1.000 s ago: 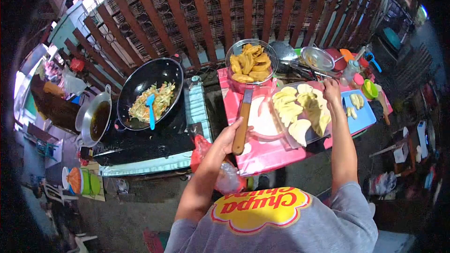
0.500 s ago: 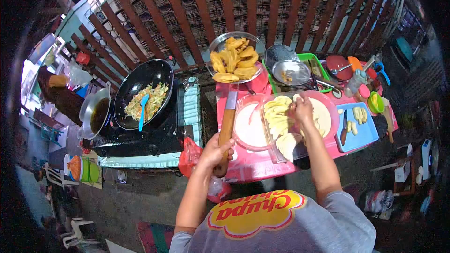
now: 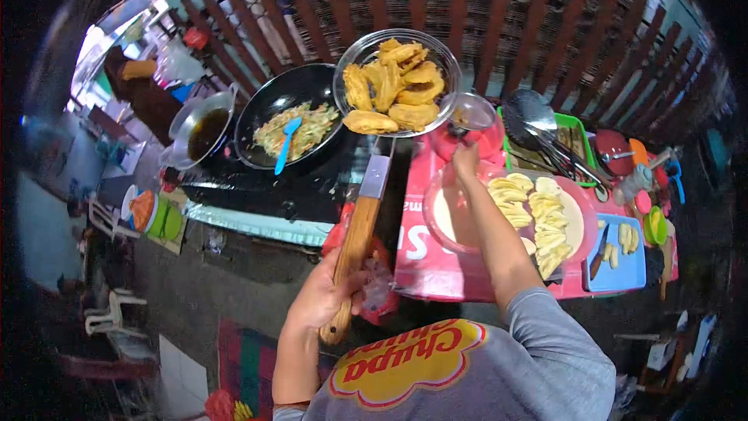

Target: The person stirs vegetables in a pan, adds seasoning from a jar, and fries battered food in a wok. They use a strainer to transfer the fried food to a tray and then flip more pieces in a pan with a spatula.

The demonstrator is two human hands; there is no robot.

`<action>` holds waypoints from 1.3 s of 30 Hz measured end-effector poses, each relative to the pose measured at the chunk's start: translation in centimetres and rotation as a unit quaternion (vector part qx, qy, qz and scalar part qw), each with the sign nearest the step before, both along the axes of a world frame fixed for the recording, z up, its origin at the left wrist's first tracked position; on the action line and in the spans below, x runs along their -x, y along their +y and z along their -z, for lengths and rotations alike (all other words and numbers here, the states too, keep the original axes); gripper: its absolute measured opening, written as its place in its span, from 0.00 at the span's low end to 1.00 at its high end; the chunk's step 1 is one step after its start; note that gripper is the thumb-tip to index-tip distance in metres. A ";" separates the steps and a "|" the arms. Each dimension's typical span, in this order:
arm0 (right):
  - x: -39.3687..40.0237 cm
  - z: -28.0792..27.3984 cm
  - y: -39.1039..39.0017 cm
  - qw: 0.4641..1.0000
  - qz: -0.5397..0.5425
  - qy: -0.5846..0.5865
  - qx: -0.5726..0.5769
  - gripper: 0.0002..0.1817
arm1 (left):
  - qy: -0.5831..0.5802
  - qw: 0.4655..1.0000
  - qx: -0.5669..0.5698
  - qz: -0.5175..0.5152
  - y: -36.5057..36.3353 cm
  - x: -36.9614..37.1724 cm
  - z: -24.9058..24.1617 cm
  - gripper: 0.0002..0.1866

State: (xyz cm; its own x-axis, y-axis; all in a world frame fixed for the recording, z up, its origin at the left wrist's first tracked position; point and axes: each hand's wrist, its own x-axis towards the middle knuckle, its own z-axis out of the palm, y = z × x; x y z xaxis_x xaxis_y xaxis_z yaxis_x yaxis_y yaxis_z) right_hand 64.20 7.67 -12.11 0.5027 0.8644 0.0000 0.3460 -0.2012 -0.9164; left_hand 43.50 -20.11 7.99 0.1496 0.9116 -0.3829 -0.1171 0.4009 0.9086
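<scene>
My left hand point(image 3: 323, 288) is closed around the wooden handle of a long-handled strainer point(image 3: 362, 238). Golden-brown fritters point(image 3: 397, 86) fill its round basket, which hangs by the wok's right edge. My right hand point(image 3: 466, 159) is closed on the dark handle of a small round metal skimmer point(image 3: 473, 109) with brownish bits in it, held over the far side of the pink table. Below that arm is a bowl of pale batter point(image 3: 446, 206). Sliced bananas point(image 3: 549, 226) lie fanned out to the right, over a second batter bowl point(image 3: 574, 226).
At left stand a black wok point(image 3: 249, 144) of shredded vegetables with a blue spatula point(image 3: 287, 148), and a pan of dark oil point(image 3: 206, 136). Rightward are a green tray point(image 3: 561, 121) with utensils and a blue tray point(image 3: 623, 277) with a knife and bananas. A slatted fence rises behind.
My right hand has left the banana slices and taken hold of the small skimmer, moving it left. The strainer of fritters has swung toward the wok. My view has shifted left.
</scene>
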 end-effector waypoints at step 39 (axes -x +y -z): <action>71.1 9.9 -29.5 0.695 -0.683 -0.143 -0.172 0.10 | -0.051 0.881 0.038 -0.470 -34.5 61.2 0.2 0.13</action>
State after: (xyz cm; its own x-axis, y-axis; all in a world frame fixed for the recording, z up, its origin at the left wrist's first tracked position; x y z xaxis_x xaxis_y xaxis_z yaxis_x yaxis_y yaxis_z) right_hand -6.92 -21.79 -22.01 -0.8504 0.4599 0.2555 0.1776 0.7081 -0.6834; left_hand -17.74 -54.65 7.76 -0.6198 0.6233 -0.4767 -0.5085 0.1436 0.8490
